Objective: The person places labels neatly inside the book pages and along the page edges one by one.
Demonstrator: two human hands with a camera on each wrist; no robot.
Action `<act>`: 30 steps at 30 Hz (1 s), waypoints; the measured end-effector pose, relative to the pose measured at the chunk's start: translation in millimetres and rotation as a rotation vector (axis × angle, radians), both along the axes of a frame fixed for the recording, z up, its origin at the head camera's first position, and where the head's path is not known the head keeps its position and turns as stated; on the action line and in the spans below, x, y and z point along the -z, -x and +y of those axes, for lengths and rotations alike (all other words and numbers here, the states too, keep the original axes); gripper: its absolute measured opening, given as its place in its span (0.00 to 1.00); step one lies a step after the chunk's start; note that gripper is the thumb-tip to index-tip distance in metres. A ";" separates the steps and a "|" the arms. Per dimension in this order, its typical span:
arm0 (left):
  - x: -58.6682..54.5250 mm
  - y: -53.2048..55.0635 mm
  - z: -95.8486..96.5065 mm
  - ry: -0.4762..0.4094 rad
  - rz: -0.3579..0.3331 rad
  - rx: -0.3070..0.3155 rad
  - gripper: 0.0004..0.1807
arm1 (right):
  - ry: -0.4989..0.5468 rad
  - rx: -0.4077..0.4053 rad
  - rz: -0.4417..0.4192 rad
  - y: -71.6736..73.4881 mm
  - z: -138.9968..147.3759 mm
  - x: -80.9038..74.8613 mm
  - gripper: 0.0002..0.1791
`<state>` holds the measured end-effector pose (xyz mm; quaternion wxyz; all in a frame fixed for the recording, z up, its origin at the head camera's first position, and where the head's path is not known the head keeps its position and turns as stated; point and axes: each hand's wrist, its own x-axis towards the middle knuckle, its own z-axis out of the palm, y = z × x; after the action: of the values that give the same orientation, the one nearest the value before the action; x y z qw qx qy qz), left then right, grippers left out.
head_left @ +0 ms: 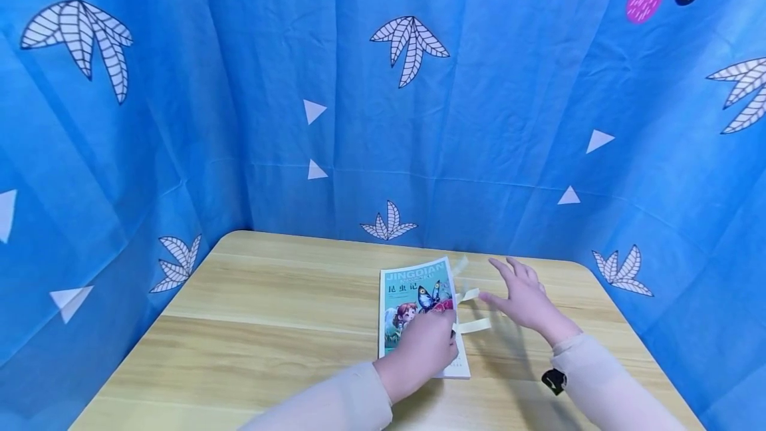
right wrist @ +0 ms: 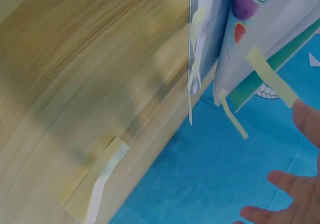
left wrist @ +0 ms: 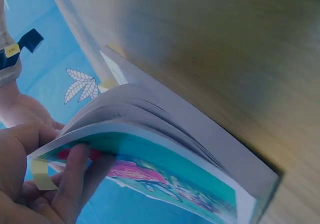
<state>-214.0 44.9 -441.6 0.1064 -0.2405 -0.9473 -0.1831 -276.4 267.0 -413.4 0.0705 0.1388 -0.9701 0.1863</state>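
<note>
A paperback book (head_left: 413, 278) with a green illustrated cover lies on the table. My left hand (head_left: 421, 349) reaches across it and grips the lifted front cover and pages at the right edge. In the left wrist view the thumb is on the inner side and the curled fingers press the cover (left wrist: 165, 176). Pale yellow sticky strips (head_left: 475, 326) stick out from the book's right side. My right hand (head_left: 526, 301) is just right of them, fingers spread. Its thumb tip is at the end of one strip (right wrist: 272, 78); whether they touch I cannot tell.
A small pad of yellow sticky strips (right wrist: 97, 181) lies on the wooden table (head_left: 269, 311), seen in the right wrist view. Blue patterned curtain (head_left: 383, 125) stands behind the table and along both sides.
</note>
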 end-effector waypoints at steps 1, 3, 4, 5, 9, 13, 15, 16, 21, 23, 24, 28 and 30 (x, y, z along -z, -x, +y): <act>-0.4 -0.1 2.4 0.017 -0.007 -0.005 0.16 | -0.003 0.002 -0.001 0.2 0.1 -0.5 0.45; -1.7 -0.7 7.7 0.072 -0.002 -0.026 0.17 | -0.005 0.000 0.001 0.8 -0.1 -2.1 0.44; -2.4 -1.1 10.7 0.101 -0.001 -0.038 0.18 | -0.005 -0.001 0.000 1.0 -0.1 -2.9 0.44; -2.4 -1.3 13.9 0.137 0.002 -0.049 0.19 | -0.005 -0.004 0.002 1.1 -0.2 -3.8 0.44; -0.8 -0.8 27.3 0.251 0.005 -0.061 0.19 | 0.001 -0.010 -0.004 2.8 0.8 -5.1 0.44; 2.9 -1.5 38.8 0.364 0.017 -0.057 0.16 | 0.003 -0.010 -0.004 4.6 1.3 -4.2 0.44; 4.4 -2.4 42.9 0.409 0.020 -0.059 0.15 | 0.008 -0.010 -0.003 5.1 0.8 -3.9 0.43; 5.5 -2.6 44.9 0.426 0.020 -0.061 0.15 | 0.007 -0.010 -0.003 5.1 0.3 -4.0 0.43; 8.5 -2.3 51.4 0.454 -0.003 -0.053 0.14 | 0.001 -0.014 -0.001 5.3 -1.1 -3.6 0.42; 8.4 -2.5 52.8 0.456 -0.012 -0.049 0.16 | 0.002 -0.017 -0.004 5.5 -1.7 -3.3 0.42; 8.0 -2.8 53.3 0.460 -0.015 -0.045 0.16 | 0.004 -0.017 -0.006 5.5 -2.1 -3.2 0.43; 7.6 -3.9 54.4 0.463 -0.018 -0.030 0.21 | 0.013 -0.016 -0.011 5.3 -3.1 -2.9 0.42; 8.3 -4.4 54.6 0.471 -0.005 -0.021 0.24 | 0.011 -0.015 -0.011 5.4 -3.1 -2.7 0.43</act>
<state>-209.5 99.5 -450.0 0.0469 -0.2485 -0.9665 0.0433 -281.9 263.9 -410.7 0.0643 0.1445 -0.9684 0.1927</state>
